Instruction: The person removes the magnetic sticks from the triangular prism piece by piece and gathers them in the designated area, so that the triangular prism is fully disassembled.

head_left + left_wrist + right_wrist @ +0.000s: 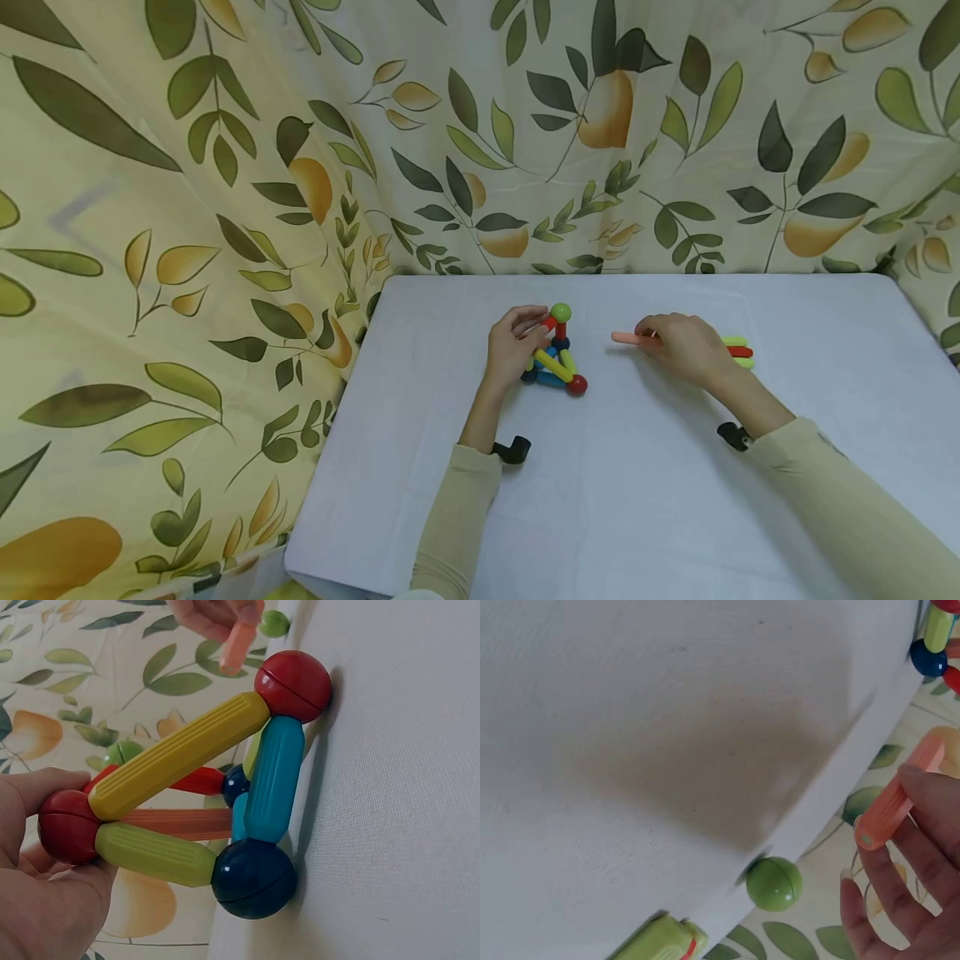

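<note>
A frame of magnetic rods and balls stands on the table, with a yellow rod [552, 365], blue rods [274, 780] and dark blue balls [253, 879]. My left hand [512, 346] holds it from the left, thumb and fingers around a red ball [69, 826] at one corner. A second red ball [577, 385] rests at the near right corner, and a green ball [560, 312] tops a red rod at the back. To the right, my right hand [686, 350] pinches an orange rod [625, 337] above the table, apart from the frame; its free end points left.
Loose green and red rods [738, 352] lie together beyond my right hand. A single green ball [774, 884] sits on the table near them in the right wrist view. The white table [600, 500] ends at a leaf-patterned curtain [465, 167] behind and on the left.
</note>
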A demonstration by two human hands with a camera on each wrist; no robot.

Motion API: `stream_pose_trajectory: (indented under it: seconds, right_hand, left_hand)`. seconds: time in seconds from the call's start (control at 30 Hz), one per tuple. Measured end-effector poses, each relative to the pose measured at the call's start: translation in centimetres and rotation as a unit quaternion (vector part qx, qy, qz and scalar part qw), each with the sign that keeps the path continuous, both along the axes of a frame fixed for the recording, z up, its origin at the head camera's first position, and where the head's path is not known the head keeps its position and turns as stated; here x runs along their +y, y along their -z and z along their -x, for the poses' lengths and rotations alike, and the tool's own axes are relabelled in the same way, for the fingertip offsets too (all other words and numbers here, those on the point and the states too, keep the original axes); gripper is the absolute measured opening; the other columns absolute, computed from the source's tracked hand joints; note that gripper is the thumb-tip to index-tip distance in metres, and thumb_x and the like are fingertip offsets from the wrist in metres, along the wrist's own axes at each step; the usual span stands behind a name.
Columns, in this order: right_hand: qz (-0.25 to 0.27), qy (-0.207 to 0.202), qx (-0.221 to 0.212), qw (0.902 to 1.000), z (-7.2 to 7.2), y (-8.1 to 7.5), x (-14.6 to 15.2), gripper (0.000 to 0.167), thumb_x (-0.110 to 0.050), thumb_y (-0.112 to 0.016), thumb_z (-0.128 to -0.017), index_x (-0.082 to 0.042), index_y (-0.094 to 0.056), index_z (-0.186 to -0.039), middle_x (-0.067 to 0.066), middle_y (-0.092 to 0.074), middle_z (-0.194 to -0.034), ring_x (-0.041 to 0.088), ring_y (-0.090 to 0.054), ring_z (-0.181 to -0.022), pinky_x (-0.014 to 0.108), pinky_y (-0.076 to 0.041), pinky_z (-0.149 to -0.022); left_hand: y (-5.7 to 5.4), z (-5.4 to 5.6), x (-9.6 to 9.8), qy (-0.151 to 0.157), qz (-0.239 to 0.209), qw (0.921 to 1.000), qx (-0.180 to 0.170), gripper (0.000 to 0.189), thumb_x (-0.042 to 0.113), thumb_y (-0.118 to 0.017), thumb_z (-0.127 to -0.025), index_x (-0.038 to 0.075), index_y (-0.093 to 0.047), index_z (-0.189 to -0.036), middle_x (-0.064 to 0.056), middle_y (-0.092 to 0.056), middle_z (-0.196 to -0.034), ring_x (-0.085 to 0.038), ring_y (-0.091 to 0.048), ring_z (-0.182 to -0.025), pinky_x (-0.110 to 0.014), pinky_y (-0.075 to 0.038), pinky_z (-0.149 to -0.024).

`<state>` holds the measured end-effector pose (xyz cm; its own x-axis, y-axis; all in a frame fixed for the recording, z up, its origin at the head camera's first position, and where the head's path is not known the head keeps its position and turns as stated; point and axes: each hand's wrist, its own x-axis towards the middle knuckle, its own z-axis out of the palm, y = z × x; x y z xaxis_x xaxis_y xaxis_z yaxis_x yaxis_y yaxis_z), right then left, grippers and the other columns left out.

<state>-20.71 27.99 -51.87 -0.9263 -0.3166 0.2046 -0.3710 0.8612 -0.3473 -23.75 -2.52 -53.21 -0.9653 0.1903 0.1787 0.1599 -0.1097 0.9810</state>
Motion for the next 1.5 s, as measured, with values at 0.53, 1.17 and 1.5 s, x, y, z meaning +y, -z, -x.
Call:
stream_pose_trajectory:
  seconds: [0.53, 1.17, 1.5]
  right_hand:
    - [-0.011, 0.021, -0.021, 0.9995, -0.2, 1.7, 1.3, 0.021, -0.003, -0.078, -0.091, -0.004, -0.078, -0.111, 0.014, -0.076, -0.106, 0.038, -0.069, -0.102, 0.056, -0.059, -0.082]
    - [0.032, 0.061, -0.014, 0.9975, -1.5, 0.7, -1.7, 0.036, -0.032, -0.083, -0.091, -0.005, -0.078, -0.114, 0.017, -0.075, -0.115, 0.040, -0.066, -0.111, 0.060, -0.057, -0.085]
    - [0.128, 0.028, -0.010, 0.9914, -3.5, -0.9, -6.2, 0.025, -0.019, -0.081, -0.094, -0.005, -0.077, -0.114, 0.013, -0.075, -0.115, 0.037, -0.071, -0.105, 0.057, -0.059, -0.091]
  left_hand:
    - [-0.1, -0.1, 0.0, 0.005, -0.006, 0.9999, -0.010, 0.030, -0.002, -0.070, -0.098, 0.002, -0.068, -0.127, -0.011, -0.073, -0.125, -0.022, -0.070, -0.118, -0.061, -0.058, -0.090]
    - [-0.2, -0.1, -0.1, 0.001, 0.006, 1.0000, -0.002, 0.031, 0.000, -0.071, -0.098, 0.002, -0.067, -0.128, -0.009, -0.073, -0.124, -0.022, -0.070, -0.117, -0.053, -0.061, -0.088]
    - [0.0, -0.2, 0.0, 0.004, -0.002, 1.0000, -0.005, 0.031, -0.001, -0.071, -0.098, 0.002, -0.067, -0.128, -0.008, -0.073, -0.124, -0.022, -0.071, -0.117, -0.057, -0.060, -0.088]
